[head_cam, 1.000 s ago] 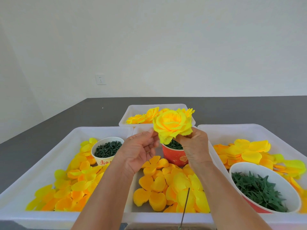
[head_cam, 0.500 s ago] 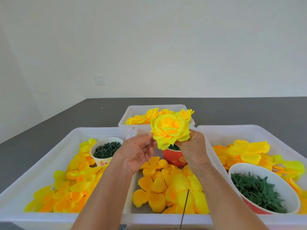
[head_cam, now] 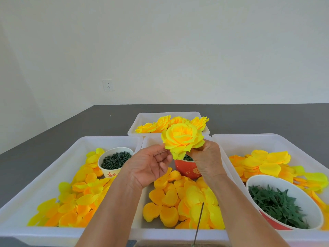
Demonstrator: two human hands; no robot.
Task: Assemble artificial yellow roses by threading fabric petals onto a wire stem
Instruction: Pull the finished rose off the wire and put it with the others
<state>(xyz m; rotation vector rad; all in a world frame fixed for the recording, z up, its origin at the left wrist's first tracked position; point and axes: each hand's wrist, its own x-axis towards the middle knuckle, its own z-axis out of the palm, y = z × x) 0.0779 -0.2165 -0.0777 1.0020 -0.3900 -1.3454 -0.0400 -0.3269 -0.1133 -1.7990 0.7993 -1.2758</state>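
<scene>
Yellow rose point(head_cam: 182, 138) sits above both hands, right grip point(head_cam: 207, 157) pinching its base, left grip point(head_cam: 151, 166) pinching its wire.

three trays point(head_cam: 85, 141) side by side | fourth tray point(head_cam: 142, 116) behind; finished roses point(head_cam: 160, 124) in it

A plain handcraft workroom. A dark grey table point(head_cam: 267, 120) stands against a bare white wall with one socket point(head_cam: 108, 85). On the table, white sorting trays point(head_cam: 53, 168) hold loose yellow petals point(head_cam: 178, 198); a farther tray holds finished roses point(head_cam: 165, 123).
</scene>
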